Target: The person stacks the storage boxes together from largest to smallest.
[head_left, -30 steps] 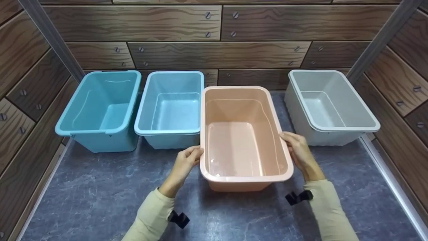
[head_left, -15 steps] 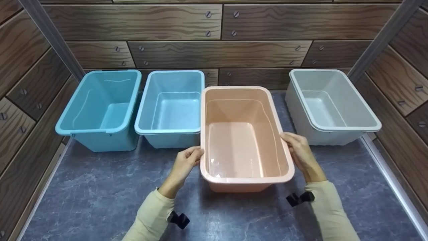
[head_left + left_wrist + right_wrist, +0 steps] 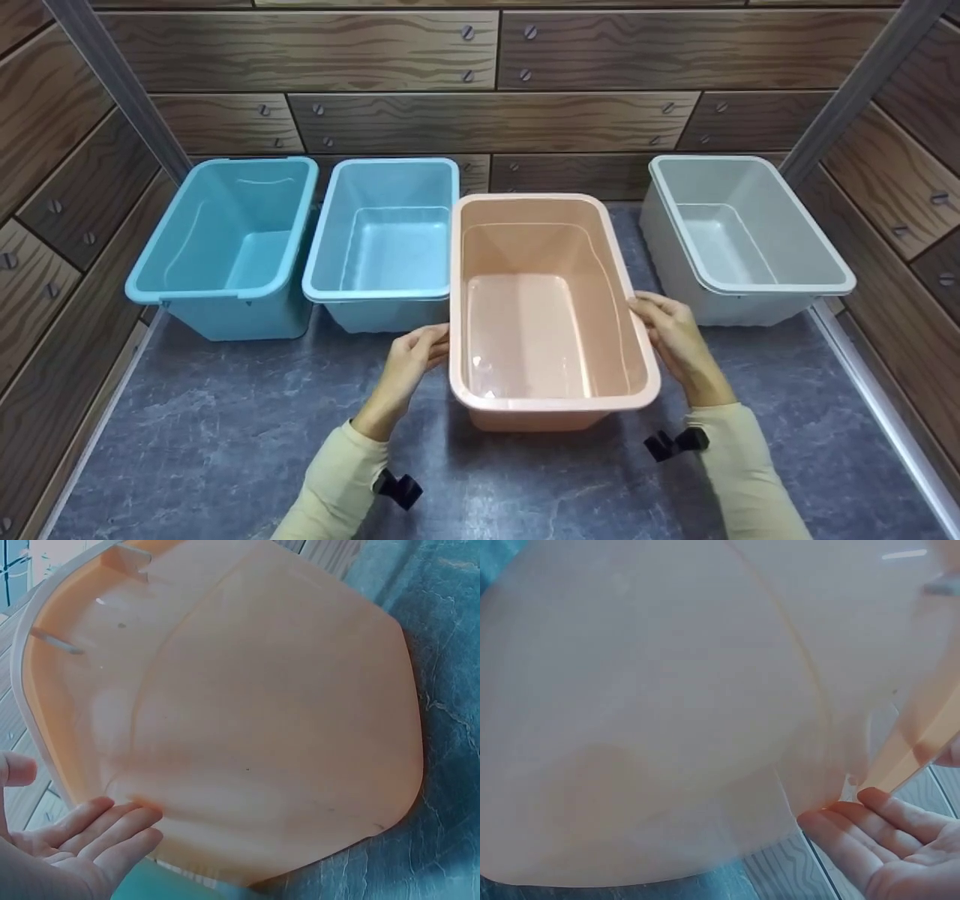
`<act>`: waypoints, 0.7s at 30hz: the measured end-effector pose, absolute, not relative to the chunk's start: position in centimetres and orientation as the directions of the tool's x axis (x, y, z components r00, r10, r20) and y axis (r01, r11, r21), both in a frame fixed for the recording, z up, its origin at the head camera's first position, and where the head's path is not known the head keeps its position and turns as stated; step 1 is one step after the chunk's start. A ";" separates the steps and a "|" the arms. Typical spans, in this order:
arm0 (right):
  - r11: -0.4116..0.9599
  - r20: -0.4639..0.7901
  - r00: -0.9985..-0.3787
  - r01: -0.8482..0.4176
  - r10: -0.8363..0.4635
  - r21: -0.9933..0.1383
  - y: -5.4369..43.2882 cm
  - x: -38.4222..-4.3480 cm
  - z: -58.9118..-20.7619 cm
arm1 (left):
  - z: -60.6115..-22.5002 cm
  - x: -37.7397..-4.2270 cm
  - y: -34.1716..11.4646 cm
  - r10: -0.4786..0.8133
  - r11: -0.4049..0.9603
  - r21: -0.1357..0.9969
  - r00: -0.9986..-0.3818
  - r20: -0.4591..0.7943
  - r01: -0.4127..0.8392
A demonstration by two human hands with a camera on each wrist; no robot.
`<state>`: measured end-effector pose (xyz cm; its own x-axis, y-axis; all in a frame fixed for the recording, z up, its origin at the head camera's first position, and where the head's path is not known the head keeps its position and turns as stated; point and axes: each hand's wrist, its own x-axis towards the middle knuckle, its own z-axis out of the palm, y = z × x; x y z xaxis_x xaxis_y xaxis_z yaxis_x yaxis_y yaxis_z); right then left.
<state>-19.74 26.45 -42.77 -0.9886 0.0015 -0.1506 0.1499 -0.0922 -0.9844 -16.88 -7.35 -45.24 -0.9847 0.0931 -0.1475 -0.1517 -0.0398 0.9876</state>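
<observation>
A peach plastic bin stands upright on the dark marbled surface in the head view, its inside bare. My right hand pinches its right rim; in the right wrist view, the fingers reach under the rim against the outer wall. On the other side my left hand is beside the left rim. The left wrist view shows its fingers extended at the outer wall, with the thumb apart from the rim.
A teal bin and a light blue bin stand side by side at the back left. At the back right is a grey bin. Wood-patterned walls enclose the marbled surface.
My left hand has let go of the left rim and drawn back slightly to the left. The right hand keeps its hold, and the peach bin has barely moved.
</observation>
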 end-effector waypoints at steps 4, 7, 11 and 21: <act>-0.058 -0.157 -0.988 0.157 0.004 -0.986 26.6 -19.8 -42.5 | -45.3 -17.1 -7.4 0.080 -0.051 0.987 -0.986 -0.149 -0.153; -0.041 -0.155 -0.988 0.154 0.003 -0.987 26.7 -19.9 -42.3 | -45.4 -17.2 -7.5 0.067 -0.056 0.986 -0.986 -0.150 -0.154; -0.038 -0.148 -0.989 0.148 0.007 -0.988 26.9 -20.0 -42.0 | -45.4 -17.4 -7.6 0.042 -0.058 0.985 -0.986 -0.159 -0.161; -0.026 -0.112 -0.994 0.112 -0.019 -0.993 27.5 -20.4 -41.1 | -45.1 -18.1 -8.7 0.002 -0.069 0.988 -0.991 -0.137 -0.137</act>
